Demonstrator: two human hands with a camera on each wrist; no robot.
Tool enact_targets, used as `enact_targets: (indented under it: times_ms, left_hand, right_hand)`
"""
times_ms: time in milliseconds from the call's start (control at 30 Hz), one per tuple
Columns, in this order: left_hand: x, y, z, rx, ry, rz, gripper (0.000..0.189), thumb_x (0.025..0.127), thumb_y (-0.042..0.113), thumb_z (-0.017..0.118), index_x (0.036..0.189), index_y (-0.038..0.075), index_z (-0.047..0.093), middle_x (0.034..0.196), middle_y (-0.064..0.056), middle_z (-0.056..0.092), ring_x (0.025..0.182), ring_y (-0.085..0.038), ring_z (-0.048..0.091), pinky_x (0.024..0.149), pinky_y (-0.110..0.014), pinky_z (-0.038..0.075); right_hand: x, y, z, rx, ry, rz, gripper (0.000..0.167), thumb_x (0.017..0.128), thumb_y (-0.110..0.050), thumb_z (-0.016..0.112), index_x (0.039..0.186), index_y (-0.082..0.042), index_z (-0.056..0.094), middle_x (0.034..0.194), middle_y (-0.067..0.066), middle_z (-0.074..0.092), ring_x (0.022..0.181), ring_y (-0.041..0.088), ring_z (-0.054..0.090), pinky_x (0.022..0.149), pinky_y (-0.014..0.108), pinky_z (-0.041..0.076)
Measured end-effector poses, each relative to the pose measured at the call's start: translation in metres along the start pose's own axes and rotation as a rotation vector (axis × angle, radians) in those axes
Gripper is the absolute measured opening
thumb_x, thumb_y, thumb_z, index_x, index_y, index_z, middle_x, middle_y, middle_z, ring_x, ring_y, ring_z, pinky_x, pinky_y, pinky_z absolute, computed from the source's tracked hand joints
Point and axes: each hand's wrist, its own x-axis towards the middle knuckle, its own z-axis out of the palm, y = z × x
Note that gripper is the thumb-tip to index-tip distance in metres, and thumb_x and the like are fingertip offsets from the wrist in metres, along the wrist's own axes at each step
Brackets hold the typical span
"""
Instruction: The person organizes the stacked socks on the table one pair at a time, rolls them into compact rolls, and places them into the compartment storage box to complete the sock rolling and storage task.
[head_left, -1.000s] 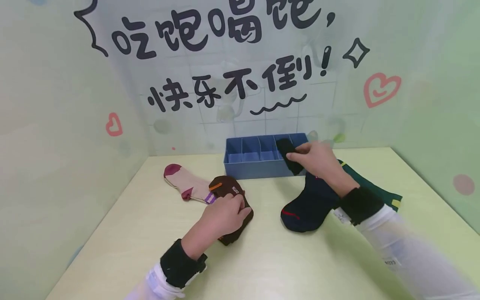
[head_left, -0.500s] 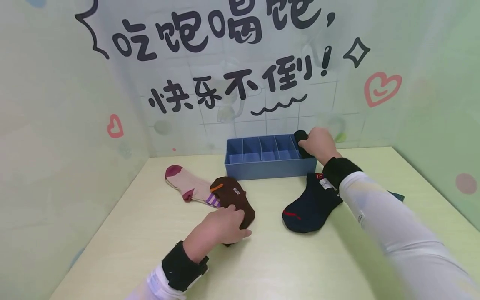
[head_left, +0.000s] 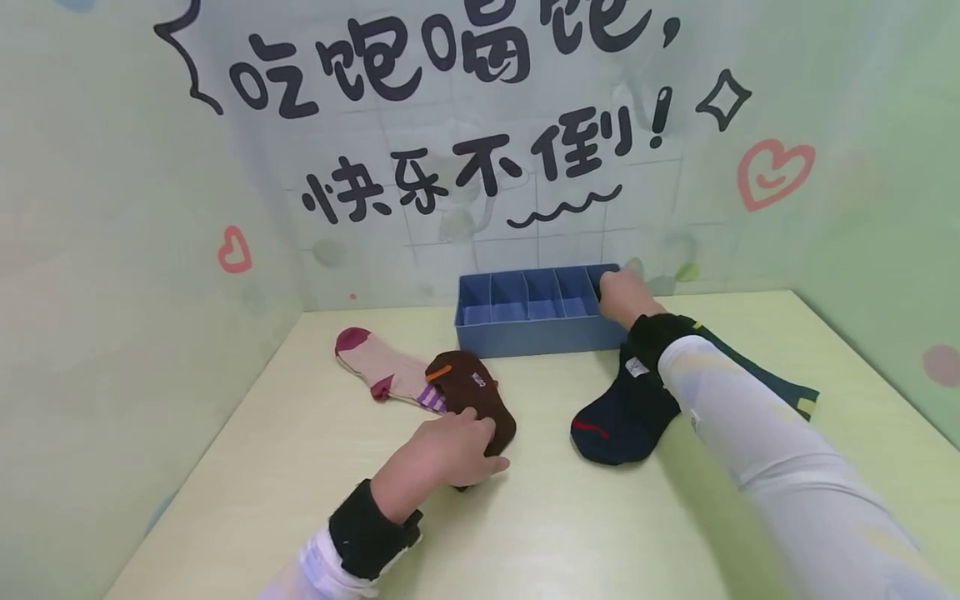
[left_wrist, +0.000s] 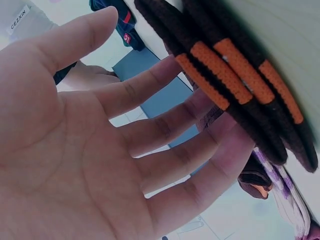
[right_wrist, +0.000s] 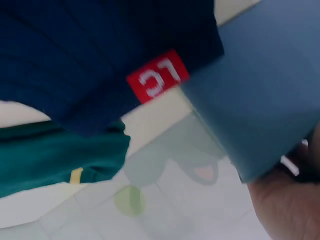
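Observation:
My left hand (head_left: 450, 450) rests on the brown socks (head_left: 474, 392), which have an orange stripe. In the left wrist view its fingers are nearly straight, their tips under the layered orange-striped edges, with the thumb apart. My right hand (head_left: 628, 300) reaches into the rightmost compartment of the blue divided box (head_left: 540, 339). It holds a folded black sock (right_wrist: 303, 174), mostly hidden by the fingers and the box wall. Under the right forearm lies a navy sock (head_left: 622, 425) with a red toe line. Its red label (right_wrist: 157, 76) shows in the right wrist view.
A pink sock (head_left: 390, 367) with purple stripes lies left of the brown socks, partly under them. A green sock (head_left: 772, 383) extends to the right behind the navy one. The box stands near the printed back wall (head_left: 420, 275).
My right hand has carried the black sock rightward to the end compartment and lowered it in. My left fingers have loosened and spread on the brown socks, which stay put.

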Motion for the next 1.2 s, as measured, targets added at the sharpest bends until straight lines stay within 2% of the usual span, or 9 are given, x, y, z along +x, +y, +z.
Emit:
enact_targets:
  times_ms: [133, 300, 433, 533, 633, 700, 900, 1100, 1200]
  left_hand:
    - [-0.001, 0.003, 0.000, 0.007, 0.000, -0.002, 0.055, 0.100, 0.053, 0.069, 0.135, 0.011, 0.068, 0.134, -0.013, 0.066, 0.121, -0.033, 0.066, 0.102, -0.054, 0.055]
    - [-0.002, 0.003, 0.001, 0.012, 0.006, -0.005, 0.054, 0.099, 0.052, 0.070, 0.133, 0.011, 0.068, 0.133, -0.013, 0.066, 0.120, -0.033, 0.065, 0.100, -0.054, 0.055]
    - [-0.001, 0.002, -0.001, 0.014, -0.005, 0.005, 0.051, 0.097, 0.049, 0.074, 0.131, 0.011, 0.069, 0.129, -0.013, 0.067, 0.116, -0.031, 0.065, 0.101, -0.053, 0.056]
    - [-0.001, 0.000, -0.003, 0.017, -0.012, 0.018, 0.047, 0.095, 0.046, 0.078, 0.127, 0.012, 0.069, 0.124, -0.012, 0.067, 0.112, -0.029, 0.066, 0.099, -0.051, 0.057]
    - [0.001, -0.003, -0.004, 0.016, -0.009, 0.030, 0.044, 0.092, 0.043, 0.082, 0.122, 0.012, 0.070, 0.119, -0.010, 0.067, 0.108, -0.027, 0.065, 0.096, -0.049, 0.057]
    - [0.001, -0.004, -0.004, 0.009, -0.010, 0.032, 0.043, 0.090, 0.042, 0.084, 0.119, 0.012, 0.070, 0.116, -0.009, 0.067, 0.105, -0.027, 0.064, 0.095, -0.048, 0.057]
    - [0.002, -0.006, -0.003, -0.007, -0.027, 0.027, 0.045, 0.087, 0.040, 0.088, 0.118, 0.013, 0.070, 0.113, -0.008, 0.065, 0.101, -0.025, 0.062, 0.092, -0.047, 0.058]
    - [0.002, -0.005, -0.004, -0.019, -0.029, 0.031, 0.047, 0.086, 0.037, 0.090, 0.121, 0.013, 0.070, 0.114, -0.008, 0.065, 0.101, -0.025, 0.062, 0.093, -0.047, 0.058]
    - [0.001, -0.004, -0.005, -0.013, -0.024, 0.034, 0.047, 0.086, 0.037, 0.089, 0.120, 0.012, 0.070, 0.114, -0.009, 0.066, 0.102, -0.025, 0.063, 0.093, -0.048, 0.058]
  right_hand:
    - [0.002, 0.004, -0.003, 0.020, -0.160, -0.013, 0.032, 0.103, 0.002, 0.044, 0.074, -0.011, 0.043, 0.068, 0.003, 0.034, 0.058, 0.017, 0.037, 0.063, 0.034, 0.035]
    - [0.006, 0.001, -0.012, -0.008, -0.273, -0.032, 0.028, 0.106, -0.002, 0.041, 0.079, -0.008, 0.047, 0.069, 0.002, 0.038, 0.059, 0.015, 0.037, 0.067, 0.033, 0.036]
    - [0.001, 0.007, -0.020, -0.002, -0.185, -0.081, 0.034, 0.099, 0.002, 0.044, 0.068, -0.011, 0.043, 0.064, 0.000, 0.029, 0.059, 0.015, 0.026, 0.069, 0.035, 0.030]
    - [-0.005, 0.011, -0.029, 0.030, -0.074, -0.094, 0.026, 0.093, 0.004, 0.046, 0.072, 0.000, 0.061, 0.066, 0.011, 0.051, 0.063, 0.024, 0.045, 0.073, 0.037, 0.043]
    - [-0.013, 0.014, -0.036, 0.090, -0.003, -0.068, 0.032, 0.094, 0.004, 0.045, 0.108, 0.011, 0.073, 0.107, 0.030, 0.072, 0.101, 0.043, 0.069, 0.094, 0.051, 0.057]
    - [-0.020, 0.014, -0.038, 0.123, 0.021, -0.042, 0.041, 0.095, 0.003, 0.044, 0.127, 0.012, 0.069, 0.133, 0.033, 0.068, 0.127, 0.048, 0.064, 0.107, 0.058, 0.053]
    - [-0.051, 0.004, -0.031, 0.161, 0.064, -0.050, 0.039, 0.096, 0.001, 0.045, 0.123, 0.008, 0.073, 0.127, 0.029, 0.071, 0.105, 0.038, 0.070, 0.092, 0.051, 0.058]
    - [-0.096, -0.018, -0.007, 0.010, -0.208, -0.146, 0.021, 0.095, -0.011, 0.070, 0.110, 0.002, 0.076, 0.106, 0.017, 0.076, 0.087, 0.026, 0.069, 0.082, 0.043, 0.059]
    - [-0.118, -0.027, 0.008, -0.043, -0.359, -0.124, 0.028, 0.093, -0.025, 0.082, 0.106, -0.002, 0.073, 0.100, 0.010, 0.073, 0.088, 0.022, 0.067, 0.083, 0.041, 0.059]
